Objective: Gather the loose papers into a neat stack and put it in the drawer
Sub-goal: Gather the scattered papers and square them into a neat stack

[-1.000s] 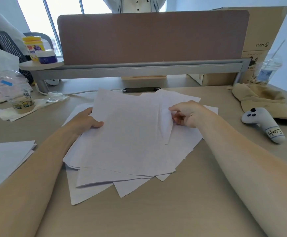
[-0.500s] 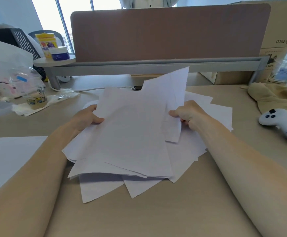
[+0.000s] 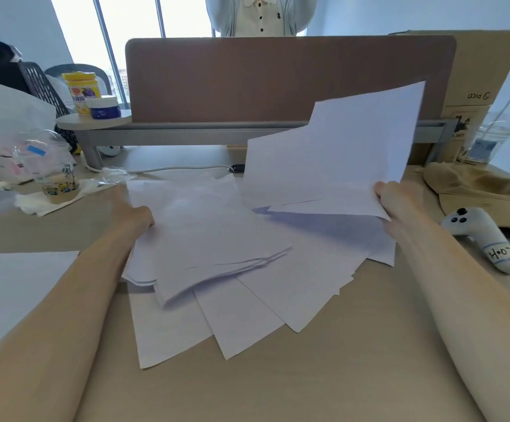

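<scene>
Several loose white papers [image 3: 278,300] lie fanned out on the wooden desk [image 3: 308,385] in front of me. My left hand [image 3: 135,216] grips the left edge of a partly gathered bundle of sheets [image 3: 205,236] that rests on top of the fan. My right hand [image 3: 395,197] pinches the lower right corner of a few lifted sheets [image 3: 335,153], which stand tilted up above the right side of the pile. No drawer is in view.
A brown desk divider [image 3: 278,77] on a grey rail closes off the back. A white controller [image 3: 482,239] and tan cloth [image 3: 479,190] lie to the right. Cups, plastic bags and tissue [image 3: 43,175] crowd the left. More white paper [image 3: 13,287] lies at my left forearm.
My right hand has moved right and up, lifting a few sheets off the pile and swinging them over its right side. My left hand still holds the bundle's left edge.
</scene>
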`<state>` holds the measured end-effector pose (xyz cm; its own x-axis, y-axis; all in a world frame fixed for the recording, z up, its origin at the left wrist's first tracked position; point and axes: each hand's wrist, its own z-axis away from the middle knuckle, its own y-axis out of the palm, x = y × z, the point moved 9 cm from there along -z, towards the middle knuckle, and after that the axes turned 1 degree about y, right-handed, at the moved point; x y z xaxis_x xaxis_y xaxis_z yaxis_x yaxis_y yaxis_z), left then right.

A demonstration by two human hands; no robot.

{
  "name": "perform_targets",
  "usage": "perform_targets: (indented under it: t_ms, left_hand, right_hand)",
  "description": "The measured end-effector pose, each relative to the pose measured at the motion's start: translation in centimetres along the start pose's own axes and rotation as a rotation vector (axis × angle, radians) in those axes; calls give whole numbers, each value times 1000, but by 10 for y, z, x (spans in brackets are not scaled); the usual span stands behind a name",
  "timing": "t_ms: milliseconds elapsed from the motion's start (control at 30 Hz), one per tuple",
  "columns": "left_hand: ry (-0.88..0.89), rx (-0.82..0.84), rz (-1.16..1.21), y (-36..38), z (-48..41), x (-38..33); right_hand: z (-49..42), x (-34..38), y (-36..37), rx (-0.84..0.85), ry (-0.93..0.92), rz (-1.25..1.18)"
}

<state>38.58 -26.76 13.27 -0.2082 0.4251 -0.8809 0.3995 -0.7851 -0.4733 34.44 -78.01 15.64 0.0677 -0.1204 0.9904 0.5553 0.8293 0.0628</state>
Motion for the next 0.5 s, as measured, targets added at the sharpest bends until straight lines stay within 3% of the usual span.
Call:
perform_targets:
  t_ms: [167,233,333,433,500]
  left_hand:
    - [45,113,-103,16,2,-10]
    - [50,226,-97,24,5,-12]
    - [9,456,53,43,24,-11]
    - [-132,514,350,54,36,-8]
    - [-173,577,426,61,43,-11]
  right_hand:
    - [1,20,-30,-91,-71,-159]
    - [7,27,-23,2,-53,42]
    - [22,31,-1,174,-119,650]
    - [31,22,20,346,-132,744]
    - [35,14,31,465,-109,728]
